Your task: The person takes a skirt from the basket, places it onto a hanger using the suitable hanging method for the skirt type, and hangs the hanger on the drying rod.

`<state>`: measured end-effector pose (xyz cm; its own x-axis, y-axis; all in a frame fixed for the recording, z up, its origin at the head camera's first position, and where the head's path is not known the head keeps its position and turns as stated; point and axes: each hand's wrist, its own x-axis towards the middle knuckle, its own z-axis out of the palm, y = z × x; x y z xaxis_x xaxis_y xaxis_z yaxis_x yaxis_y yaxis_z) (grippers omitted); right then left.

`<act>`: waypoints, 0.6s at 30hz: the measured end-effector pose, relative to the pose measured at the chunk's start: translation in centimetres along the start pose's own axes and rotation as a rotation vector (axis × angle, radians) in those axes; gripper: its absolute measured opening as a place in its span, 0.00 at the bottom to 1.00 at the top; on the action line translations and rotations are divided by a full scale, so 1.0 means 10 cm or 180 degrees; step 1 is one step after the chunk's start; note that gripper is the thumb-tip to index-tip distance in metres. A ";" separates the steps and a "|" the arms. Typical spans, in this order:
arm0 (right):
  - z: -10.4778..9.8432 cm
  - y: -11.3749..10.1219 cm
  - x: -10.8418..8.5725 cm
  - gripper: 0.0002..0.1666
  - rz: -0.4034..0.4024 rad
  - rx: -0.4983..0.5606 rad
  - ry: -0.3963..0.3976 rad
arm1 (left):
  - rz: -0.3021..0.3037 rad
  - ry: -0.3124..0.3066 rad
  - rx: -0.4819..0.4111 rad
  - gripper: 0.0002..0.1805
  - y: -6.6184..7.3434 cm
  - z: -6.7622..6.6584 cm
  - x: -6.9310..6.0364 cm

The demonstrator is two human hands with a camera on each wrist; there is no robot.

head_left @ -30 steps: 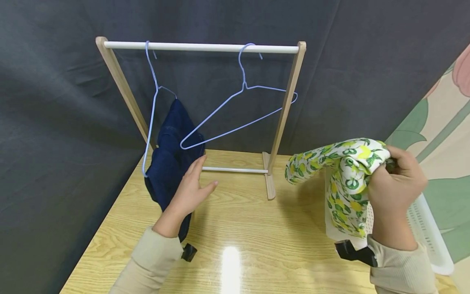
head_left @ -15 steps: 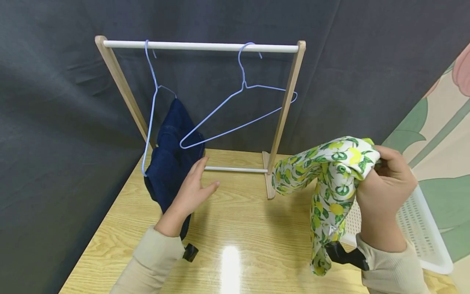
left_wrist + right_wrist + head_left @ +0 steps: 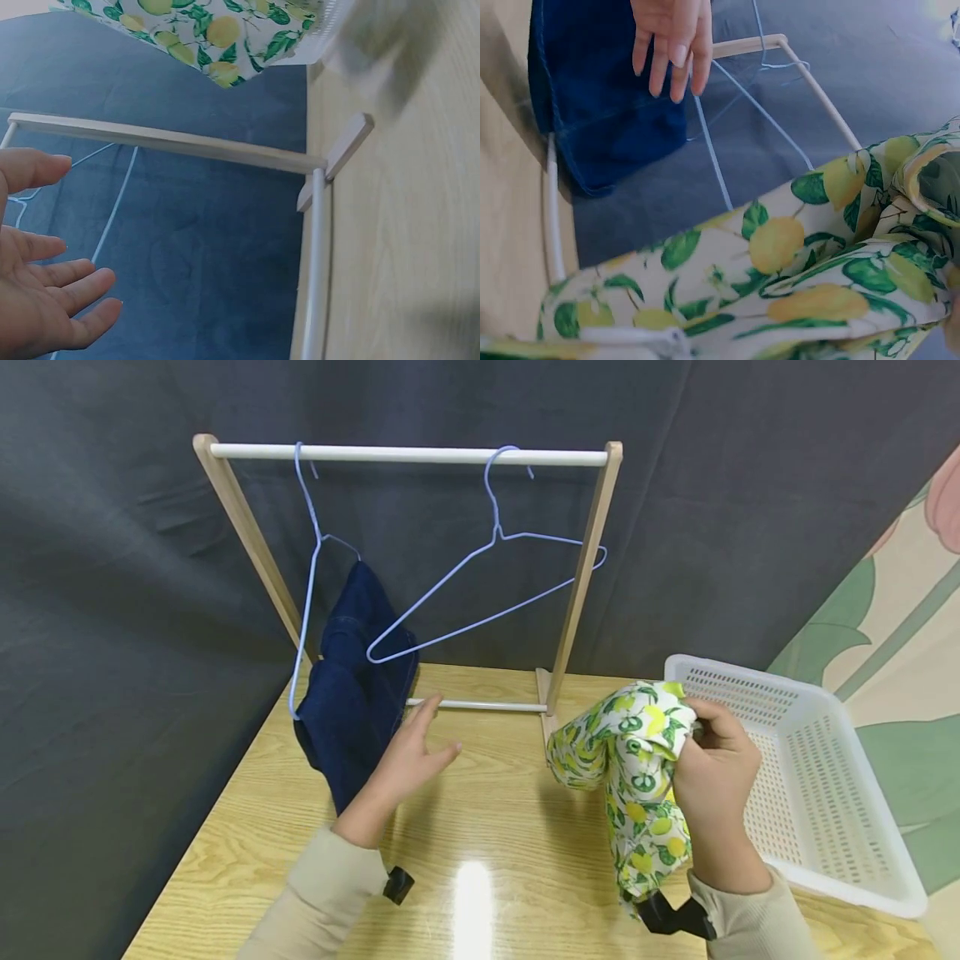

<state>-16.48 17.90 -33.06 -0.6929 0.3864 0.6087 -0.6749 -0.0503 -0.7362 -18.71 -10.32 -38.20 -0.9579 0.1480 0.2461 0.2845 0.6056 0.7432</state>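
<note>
My right hand [image 3: 716,768] grips a bunched white garment [image 3: 637,777] printed with lemons and green leaves. The cloth droops from the fist to the left and down over the table; its exact kind is hard to tell. In the right wrist view the lemon-print garment [image 3: 780,247] fills the lower part. My left hand [image 3: 412,752] is held palm inward with its fingers extended, holding nothing, beside a dark blue denim garment [image 3: 348,668]. That garment hangs from the left light-blue hanger [image 3: 311,585]. A second light-blue hanger [image 3: 468,560] hangs bare on the rack's bar.
The small rack [image 3: 405,456] has a white top bar, wooden posts and a low white crossbar [image 3: 480,705]. A white perforated basket [image 3: 862,760] stands at the right of the wooden table [image 3: 517,827]. A dark curtain [image 3: 712,527] closes off the back.
My right hand has carried the lemon-print garment leftward, away from over the basket, bringing the basket's inside into view. My left hand has shifted slightly to the right.
</note>
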 end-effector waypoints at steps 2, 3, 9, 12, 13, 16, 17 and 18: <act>0.00 0.03 -0.06 0.12 0.0211 -0.0085 0.0039 | 0.0003 -0.0033 -0.0052 0.37 -0.01 0.05 -0.01; 0.00 0.04 -0.09 0.12 0.0317 -0.0136 0.0055 | 0.0010 -0.0040 -0.0079 0.37 -0.02 0.08 -0.01; 0.01 0.17 -0.24 0.18 0.0849 -0.0648 0.0051 | 0.0006 -0.0150 -0.0200 0.37 -0.05 0.22 -0.05; 0.01 0.23 -0.30 0.21 0.1116 -0.1008 -0.0037 | -0.0086 -0.0271 -0.0256 0.38 -0.06 0.27 -0.07; 0.01 0.25 -0.33 0.22 0.1196 -0.1142 -0.0090 | -0.0110 -0.0305 -0.0270 0.38 -0.06 0.28 -0.08; 0.01 0.31 -0.39 0.21 0.1423 -0.1446 -0.0284 | -0.0193 -0.0383 -0.0309 0.37 -0.08 0.32 -0.10; 0.01 0.33 -0.41 0.20 0.1484 -0.1545 -0.0364 | -0.0207 -0.0405 -0.0319 0.37 -0.09 0.33 -0.11; 0.01 0.35 -0.43 0.21 0.1527 -0.1620 -0.0428 | -0.0214 -0.0425 -0.0338 0.37 -0.10 0.34 -0.11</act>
<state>-15.89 16.01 -38.24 -0.9313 0.3108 0.1899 -0.1079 0.2626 -0.9589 -18.05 -8.39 -41.31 -0.9695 0.2167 0.1142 0.2155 0.5326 0.8185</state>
